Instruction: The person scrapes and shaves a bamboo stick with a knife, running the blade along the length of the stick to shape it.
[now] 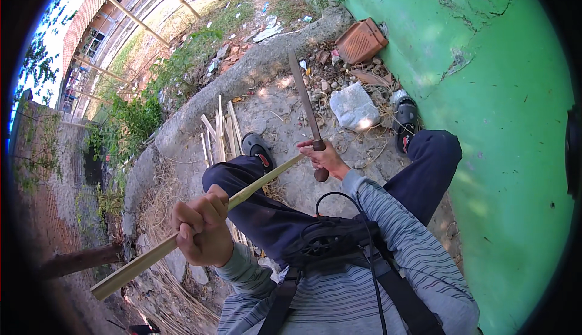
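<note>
My left hand (203,223) is wrapped around a long, pale bamboo strip (257,188), which slants from the lower left up to my other hand. My right hand (329,160) holds a long knife (306,96) by its dark, rounded wooden handle. The knife's narrow, brownish blade points away from me, over the ground. The strip's far end reaches the fingertips of my right hand, close to where blade meets handle; whether those fingers also grip it, I cannot tell. Several split bamboo strips (227,132) lie on the ground beside my left shoe (257,150).
A green wall (497,153) rises close on my right. Beyond my feet are a whitish block (354,108), an orange-brown clay piece (362,41) and rubble. A low concrete ridge (206,96) curves across the front. More thin strips (176,292) lie at lower left.
</note>
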Demonstrator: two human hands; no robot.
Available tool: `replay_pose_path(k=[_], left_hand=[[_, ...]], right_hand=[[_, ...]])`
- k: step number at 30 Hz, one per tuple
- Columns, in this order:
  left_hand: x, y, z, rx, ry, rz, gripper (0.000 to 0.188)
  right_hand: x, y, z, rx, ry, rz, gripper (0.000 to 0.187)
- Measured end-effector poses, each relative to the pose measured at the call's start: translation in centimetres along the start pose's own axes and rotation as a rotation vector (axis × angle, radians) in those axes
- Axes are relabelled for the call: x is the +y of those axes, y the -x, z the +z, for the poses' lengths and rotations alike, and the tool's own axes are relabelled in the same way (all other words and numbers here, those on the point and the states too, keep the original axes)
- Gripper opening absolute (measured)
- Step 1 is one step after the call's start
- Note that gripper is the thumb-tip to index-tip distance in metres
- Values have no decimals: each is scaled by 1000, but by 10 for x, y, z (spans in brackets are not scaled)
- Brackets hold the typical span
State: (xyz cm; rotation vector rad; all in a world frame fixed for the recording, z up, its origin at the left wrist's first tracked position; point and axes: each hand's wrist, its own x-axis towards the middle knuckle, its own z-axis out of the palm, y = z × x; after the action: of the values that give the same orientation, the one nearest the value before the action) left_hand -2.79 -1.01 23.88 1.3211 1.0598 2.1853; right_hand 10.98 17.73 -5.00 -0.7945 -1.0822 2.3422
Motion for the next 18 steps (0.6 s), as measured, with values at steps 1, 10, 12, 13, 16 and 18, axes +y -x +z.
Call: replay_pose_path(k=[1, 10, 12, 13, 16, 18], left_hand=[[1, 1, 1, -7, 66, -2, 34], [-7, 6, 21, -68, 222, 60, 43], [-8, 3, 25, -120, 235, 52, 44], [-5, 4, 23, -157, 193, 0, 46], [-8, -2, 21, -220, 96, -62, 50], [-6, -4, 12, -283, 5, -118, 57]], right_hand=[[-4, 2, 5, -66, -17, -7, 26], [-3, 14, 12, -247, 113, 18, 27], [-1, 14, 7, -227, 84, 32, 27], [0, 15, 8, -224, 92, 27, 27], [0, 15, 12, -188, 2, -13, 30], [5, 15, 16, -167, -1, -26, 30]])
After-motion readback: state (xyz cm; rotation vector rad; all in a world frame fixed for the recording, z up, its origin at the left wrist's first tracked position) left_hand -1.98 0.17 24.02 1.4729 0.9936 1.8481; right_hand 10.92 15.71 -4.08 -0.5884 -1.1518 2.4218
